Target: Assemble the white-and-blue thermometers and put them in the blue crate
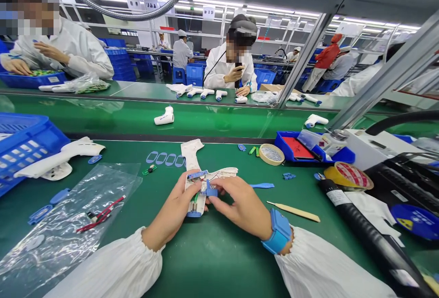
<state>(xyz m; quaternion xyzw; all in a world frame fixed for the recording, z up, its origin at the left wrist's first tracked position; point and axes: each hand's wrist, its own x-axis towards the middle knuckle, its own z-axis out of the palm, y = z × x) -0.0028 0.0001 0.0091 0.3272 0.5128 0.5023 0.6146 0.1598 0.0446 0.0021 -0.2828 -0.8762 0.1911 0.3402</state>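
Note:
My left hand [174, 211] grips an open white thermometer-gun shell half [224, 172] by its handle, with wires and a board showing inside. My right hand [240, 204], with a blue wrist strap [278, 231], pinches a small blue part [211, 192] against the shell's inside. A second white shell half [191, 152] lies on the green mat just beyond. A row of blue oval rings [165, 159] sits to its left.
A blue basket [24, 147] and white shells [58, 160] lie at left, above a clear bag with red wires [99, 215]. Tape rolls [271, 154], a blue tray [310, 148], a wooden stick [295, 212] and a black tube [363, 234] are at right. People work across the conveyor [206, 121].

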